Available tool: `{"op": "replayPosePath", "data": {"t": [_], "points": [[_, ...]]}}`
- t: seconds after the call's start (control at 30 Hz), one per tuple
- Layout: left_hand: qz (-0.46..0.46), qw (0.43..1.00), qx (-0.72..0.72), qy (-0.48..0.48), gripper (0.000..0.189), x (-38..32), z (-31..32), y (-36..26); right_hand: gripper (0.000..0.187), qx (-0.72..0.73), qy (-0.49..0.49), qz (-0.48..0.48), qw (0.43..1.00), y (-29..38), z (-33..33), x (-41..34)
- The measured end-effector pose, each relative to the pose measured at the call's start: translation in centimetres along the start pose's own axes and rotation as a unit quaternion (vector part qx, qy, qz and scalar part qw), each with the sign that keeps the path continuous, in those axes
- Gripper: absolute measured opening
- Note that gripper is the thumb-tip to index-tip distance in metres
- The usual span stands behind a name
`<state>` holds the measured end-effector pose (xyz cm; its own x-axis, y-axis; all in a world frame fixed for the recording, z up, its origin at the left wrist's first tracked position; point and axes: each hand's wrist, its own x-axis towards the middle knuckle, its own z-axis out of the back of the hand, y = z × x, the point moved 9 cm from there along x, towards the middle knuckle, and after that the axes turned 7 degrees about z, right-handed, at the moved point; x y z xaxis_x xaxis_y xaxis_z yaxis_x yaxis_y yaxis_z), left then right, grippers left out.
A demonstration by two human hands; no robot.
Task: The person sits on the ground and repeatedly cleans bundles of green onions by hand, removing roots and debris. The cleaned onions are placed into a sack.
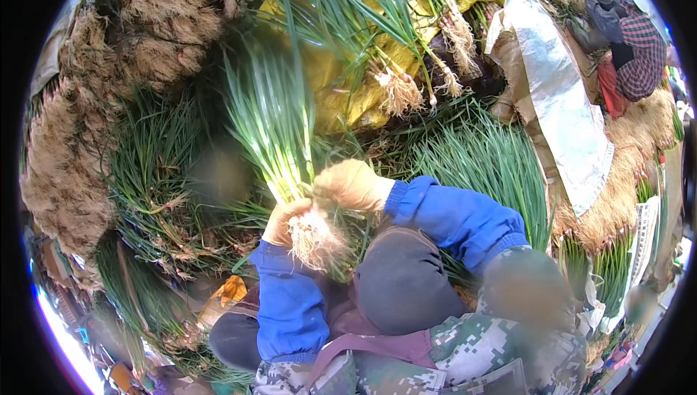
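Note:
My left hand [280, 226], in a tan glove, is shut around the lower stems of a bunch of green garlic plants [275, 150]. The bunch's long leaves point up and away from me. Its pale roots [316, 240] spread out below the fist and look blurred. My right hand [351, 183], gloved the same way, is beside the stems just right of the left fist. Its fingertips are blurred, so whether they grip a stem cannot be told. Both forearms wear blue sleeve covers.
Several loose plants [400, 90] lie on yellow plastic sheeting [321, 79] ahead. Leafy plants [158, 177] are heaped at left, beneath root-end-out stacks [147, 19]. More bundled greens [484, 166] lie at right, beside a white woven sack [561, 84]. Another person [640, 49] is at upper right.

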<state>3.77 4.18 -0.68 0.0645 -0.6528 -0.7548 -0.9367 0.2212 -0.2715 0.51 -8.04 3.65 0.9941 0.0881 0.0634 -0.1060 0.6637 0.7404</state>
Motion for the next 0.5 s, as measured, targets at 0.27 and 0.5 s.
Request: {"op": "replayPosePath", "data": {"t": [0.27, 0.5], "points": [[-0.023, 0.997, 0.074, 0.029, 0.03, 1.2, -2.0, 0.8, 0.047, 0.119, 0.009, -0.183, 0.976, -5.6, 0.0, 0.1], [-0.073, 0.992, 0.1, -0.032, 0.026, 3.4, -1.4, 1.9, 0.034, -0.29, -0.017, -0.202, 0.935, -7.5, 0.5, -0.6]]}}
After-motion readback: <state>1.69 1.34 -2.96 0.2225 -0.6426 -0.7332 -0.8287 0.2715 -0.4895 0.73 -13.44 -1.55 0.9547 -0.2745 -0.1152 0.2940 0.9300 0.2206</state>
